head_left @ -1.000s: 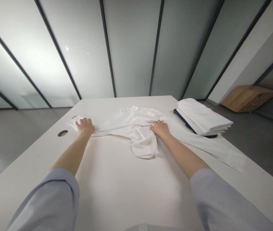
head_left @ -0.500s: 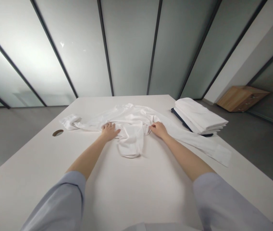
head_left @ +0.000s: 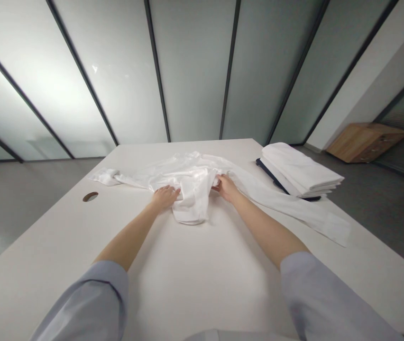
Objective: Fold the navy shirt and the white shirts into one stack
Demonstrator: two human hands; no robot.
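Observation:
A crumpled white long-sleeved shirt lies across the table, its sleeves stretched out to the left and the right. One bunched flap hangs toward me between my hands. My left hand rests on the near edge of the shirt, fingers extended over the cloth. On the other side of the flap, my right hand has its fingers closed on the shirt's fabric and holds it slightly raised. Some of its fingertips are hidden in the folds.
The white table has a round cable hole near its left edge. A stack of folded white garments sits on a dark item at the right edge. Beyond are frosted glass panels and a wooden cabinet.
My right hand has moved left and slightly up, lifting the cloth beside the flap. The flap's lower end has drawn back a little. My left hand stays on the shirt.

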